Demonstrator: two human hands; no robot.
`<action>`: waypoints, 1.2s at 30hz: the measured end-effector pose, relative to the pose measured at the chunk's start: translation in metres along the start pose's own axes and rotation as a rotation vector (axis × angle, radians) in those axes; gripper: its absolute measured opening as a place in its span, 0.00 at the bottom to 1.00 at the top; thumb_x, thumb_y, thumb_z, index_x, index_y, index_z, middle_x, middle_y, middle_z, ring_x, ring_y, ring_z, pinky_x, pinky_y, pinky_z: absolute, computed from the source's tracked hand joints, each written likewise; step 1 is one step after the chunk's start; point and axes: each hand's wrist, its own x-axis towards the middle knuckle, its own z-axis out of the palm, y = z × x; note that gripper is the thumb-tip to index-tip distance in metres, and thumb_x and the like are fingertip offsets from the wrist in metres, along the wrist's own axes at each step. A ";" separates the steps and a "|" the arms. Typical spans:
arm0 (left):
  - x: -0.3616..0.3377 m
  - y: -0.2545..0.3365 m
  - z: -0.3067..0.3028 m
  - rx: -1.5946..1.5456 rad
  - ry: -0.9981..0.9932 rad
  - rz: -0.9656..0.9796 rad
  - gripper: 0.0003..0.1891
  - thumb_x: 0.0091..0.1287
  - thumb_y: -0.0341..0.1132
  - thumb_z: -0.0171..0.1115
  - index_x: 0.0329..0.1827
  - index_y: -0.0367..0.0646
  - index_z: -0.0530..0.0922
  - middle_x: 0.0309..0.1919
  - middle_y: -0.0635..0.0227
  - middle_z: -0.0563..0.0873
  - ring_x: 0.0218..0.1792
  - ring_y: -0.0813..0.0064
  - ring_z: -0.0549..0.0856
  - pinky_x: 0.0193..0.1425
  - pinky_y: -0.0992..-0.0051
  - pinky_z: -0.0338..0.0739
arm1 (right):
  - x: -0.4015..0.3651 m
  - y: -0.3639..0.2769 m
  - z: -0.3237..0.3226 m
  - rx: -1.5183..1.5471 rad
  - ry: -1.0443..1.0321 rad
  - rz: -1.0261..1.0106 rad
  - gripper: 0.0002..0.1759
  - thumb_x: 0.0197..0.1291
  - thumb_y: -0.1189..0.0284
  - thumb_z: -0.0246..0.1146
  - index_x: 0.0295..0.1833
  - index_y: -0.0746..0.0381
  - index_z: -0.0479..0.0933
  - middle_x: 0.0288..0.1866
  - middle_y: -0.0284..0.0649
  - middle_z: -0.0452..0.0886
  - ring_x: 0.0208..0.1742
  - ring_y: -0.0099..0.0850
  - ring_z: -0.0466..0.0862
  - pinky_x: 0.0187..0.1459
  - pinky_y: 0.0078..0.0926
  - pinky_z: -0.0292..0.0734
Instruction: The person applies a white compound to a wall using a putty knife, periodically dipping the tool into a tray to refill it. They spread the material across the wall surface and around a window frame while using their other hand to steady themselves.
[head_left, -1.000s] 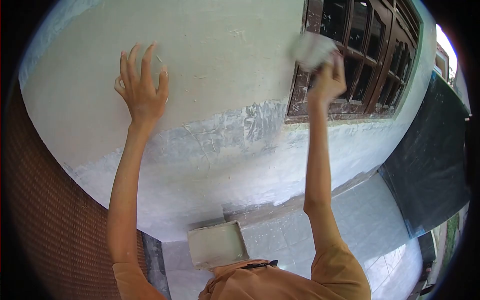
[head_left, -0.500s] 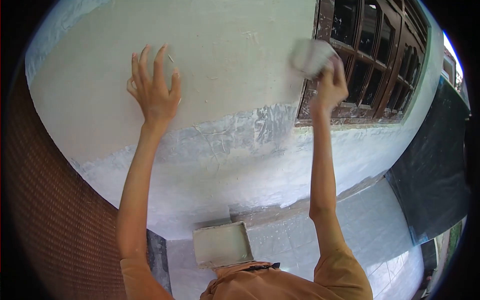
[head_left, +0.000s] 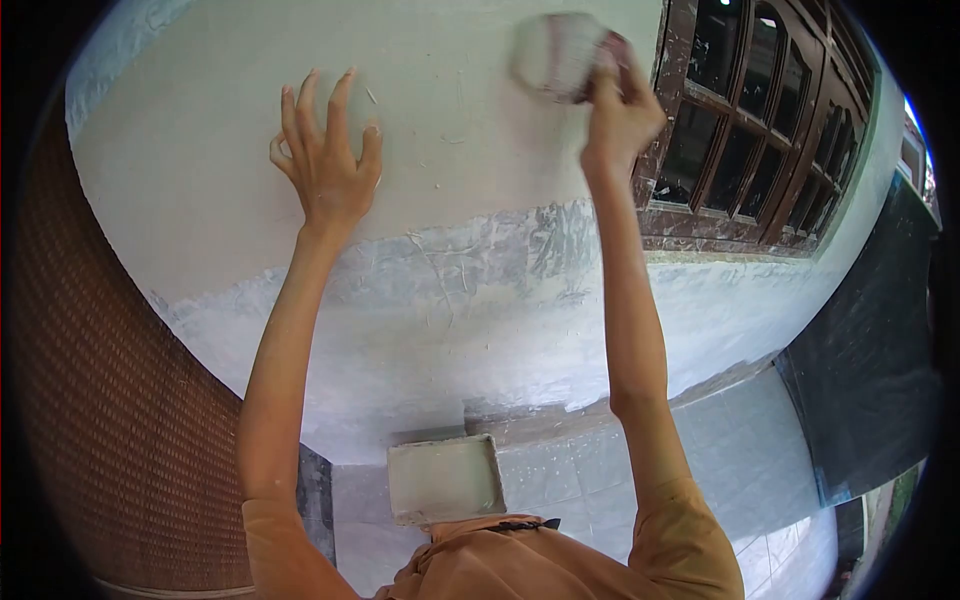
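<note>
My left hand [head_left: 333,160] is open, with bent, spread fingers, at the pale coated wall [head_left: 450,110]. In my right hand [head_left: 622,115] is a scraper [head_left: 562,55], its flat blade smeared with pale putty and blurred by motion. The scraper overlaps the upper wall, just left of the window frame. Small ridges and crumbs of putty dot the surface between the hands. Below them the coating ends in a ragged edge, with a patchy grey-white band underneath.
A brown wooden window [head_left: 750,120] with spattered panes is at the right. On the tiled floor [head_left: 560,480] stands a rectangular tray [head_left: 445,482] of pale putty close to my body. Woven matting [head_left: 130,430] covers the left side; a dark sheet [head_left: 865,340] stands far right.
My right hand has swept the scraper up and left, off the window edge and over the wall. The view has shifted slightly; my left hand keeps its spread pose.
</note>
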 end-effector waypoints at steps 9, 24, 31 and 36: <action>-0.002 0.002 -0.008 -0.011 -0.046 0.062 0.30 0.67 0.43 0.57 0.74 0.61 0.65 0.75 0.65 0.60 0.78 0.54 0.52 0.69 0.45 0.48 | 0.015 0.003 -0.001 0.059 0.088 0.019 0.18 0.64 0.83 0.59 0.60 0.73 0.77 0.48 0.44 0.86 0.37 0.23 0.84 0.38 0.19 0.81; 0.001 0.007 -0.002 -0.023 -0.057 0.048 0.29 0.67 0.43 0.58 0.73 0.60 0.67 0.75 0.64 0.61 0.77 0.53 0.53 0.68 0.45 0.50 | 0.006 0.028 0.026 0.111 -0.181 0.111 0.19 0.65 0.78 0.65 0.60 0.69 0.78 0.42 0.39 0.86 0.33 0.23 0.82 0.35 0.21 0.79; -0.006 0.009 -0.011 -0.058 -0.069 0.054 0.29 0.67 0.42 0.58 0.73 0.60 0.66 0.75 0.64 0.61 0.77 0.53 0.53 0.69 0.42 0.49 | 0.018 0.011 -0.016 -0.042 0.056 0.086 0.19 0.66 0.79 0.62 0.61 0.71 0.77 0.48 0.42 0.86 0.35 0.21 0.83 0.34 0.18 0.78; -0.008 0.017 -0.003 -0.062 -0.097 0.024 0.29 0.67 0.42 0.58 0.73 0.60 0.66 0.75 0.65 0.61 0.77 0.53 0.54 0.69 0.41 0.50 | -0.009 -0.004 0.000 0.046 -0.123 0.182 0.19 0.66 0.79 0.63 0.62 0.69 0.77 0.50 0.40 0.86 0.41 0.22 0.83 0.40 0.19 0.79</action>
